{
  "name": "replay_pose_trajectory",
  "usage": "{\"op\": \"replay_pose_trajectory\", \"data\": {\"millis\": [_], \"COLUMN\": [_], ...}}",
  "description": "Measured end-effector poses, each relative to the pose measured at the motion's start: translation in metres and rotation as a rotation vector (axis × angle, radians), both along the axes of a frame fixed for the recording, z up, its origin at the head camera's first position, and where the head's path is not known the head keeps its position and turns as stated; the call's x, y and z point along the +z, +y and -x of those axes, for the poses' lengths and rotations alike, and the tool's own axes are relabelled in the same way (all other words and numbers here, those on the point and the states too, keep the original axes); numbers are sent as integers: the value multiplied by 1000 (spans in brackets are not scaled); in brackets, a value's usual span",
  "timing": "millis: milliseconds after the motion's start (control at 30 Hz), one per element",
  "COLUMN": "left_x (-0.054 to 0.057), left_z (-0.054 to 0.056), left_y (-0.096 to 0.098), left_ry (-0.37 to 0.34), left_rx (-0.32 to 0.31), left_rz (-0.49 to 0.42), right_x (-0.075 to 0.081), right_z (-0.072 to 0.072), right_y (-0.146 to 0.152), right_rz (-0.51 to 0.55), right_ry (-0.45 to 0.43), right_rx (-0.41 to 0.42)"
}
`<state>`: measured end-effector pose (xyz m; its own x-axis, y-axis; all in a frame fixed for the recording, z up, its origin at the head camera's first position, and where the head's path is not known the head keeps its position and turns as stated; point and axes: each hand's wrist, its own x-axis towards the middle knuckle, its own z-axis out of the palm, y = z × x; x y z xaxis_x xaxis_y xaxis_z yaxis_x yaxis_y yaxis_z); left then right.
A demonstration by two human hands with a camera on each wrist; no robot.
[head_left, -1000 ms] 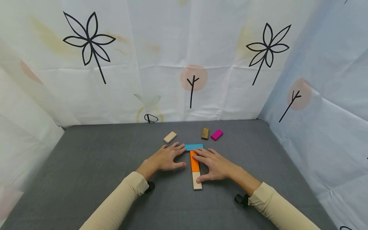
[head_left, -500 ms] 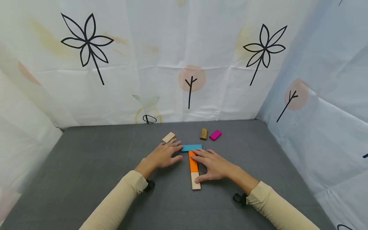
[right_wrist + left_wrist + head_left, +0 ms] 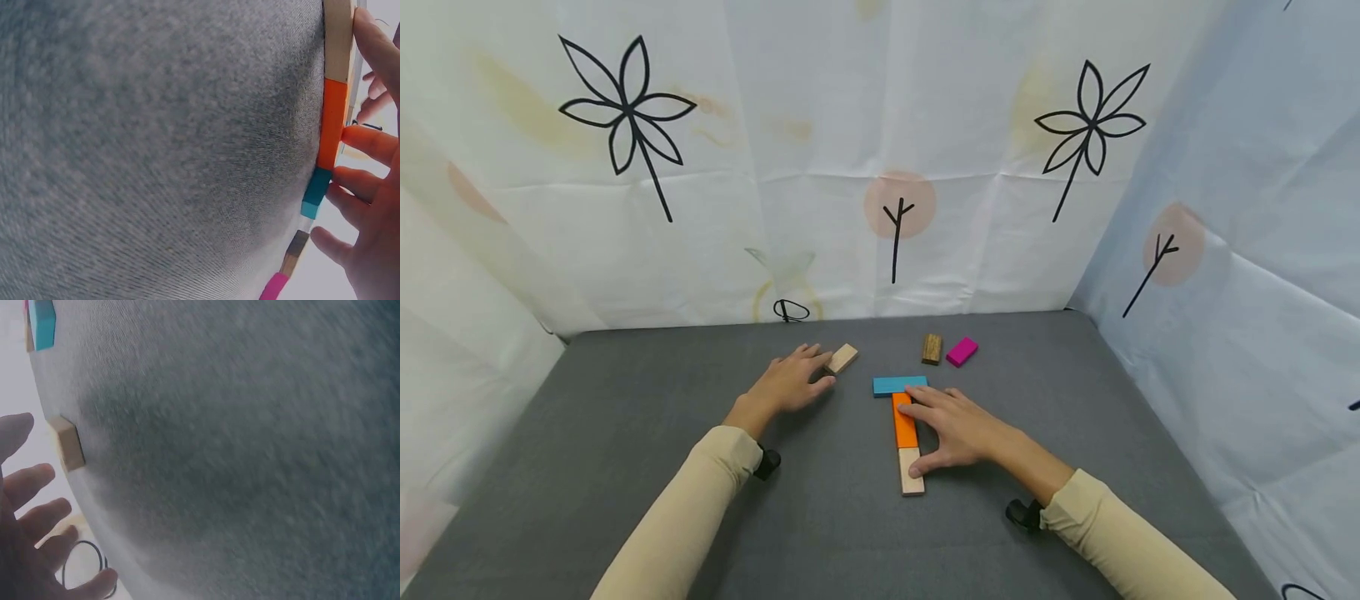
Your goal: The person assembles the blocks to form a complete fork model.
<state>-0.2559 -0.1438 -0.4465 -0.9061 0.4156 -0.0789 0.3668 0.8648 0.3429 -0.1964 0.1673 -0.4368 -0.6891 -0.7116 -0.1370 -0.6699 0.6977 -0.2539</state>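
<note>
The left hand [image 3: 786,383] is being held above the grey table surface [image 3: 820,517] with its fingers spread, and nothing is being gripped by it. Just beside its fingertips, an unpainted wooden block [image 3: 844,357] is lying at a slant; whether this block is being touched cannot be told.

By the right hand [image 3: 958,429], three blocks are being touched from the right side, with the fingers standing widely parted and no block being enclosed. The thumb is being rested on the light wooden block [image 3: 910,487], the index finger is being laid on the orange block [image 3: 905,429], and another fingertip is being placed at the blue block [image 3: 889,386]. Together a T shape is being formed: the blue block is lying crosswise at the far end, and the orange block is being met at its near end by the light wooden block.

Farther back, to the right, a brown block [image 3: 932,349] is standing out with dark grain, and a magenta block [image 3: 962,352] is lying obliquely near it, a little apart. Behind the table, a white cloth backdrop [image 3: 820,208] is being seen, decorated with black flower outlines [image 3: 627,108]. Both forearms are being covered by beige sleeves [image 3: 685,508].
</note>
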Motion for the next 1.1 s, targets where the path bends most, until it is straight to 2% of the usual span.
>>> {"op": "replay_pose_trajectory", "data": {"millis": [200, 700, 1100], "left_x": [-2, -6, -10], "left_z": [-1, -9, -9], "left_y": [-5, 3, 16], "left_ry": [-5, 27, 92], "left_rx": [2, -22, -129], "left_rz": [19, 17, 14], "right_x": [1, 1, -1], "right_z": [1, 2, 2], "right_y": [0, 1, 1], "right_rz": [-2, 15, 8], "right_ry": [28, 15, 28], "right_rx": [16, 11, 7]}}
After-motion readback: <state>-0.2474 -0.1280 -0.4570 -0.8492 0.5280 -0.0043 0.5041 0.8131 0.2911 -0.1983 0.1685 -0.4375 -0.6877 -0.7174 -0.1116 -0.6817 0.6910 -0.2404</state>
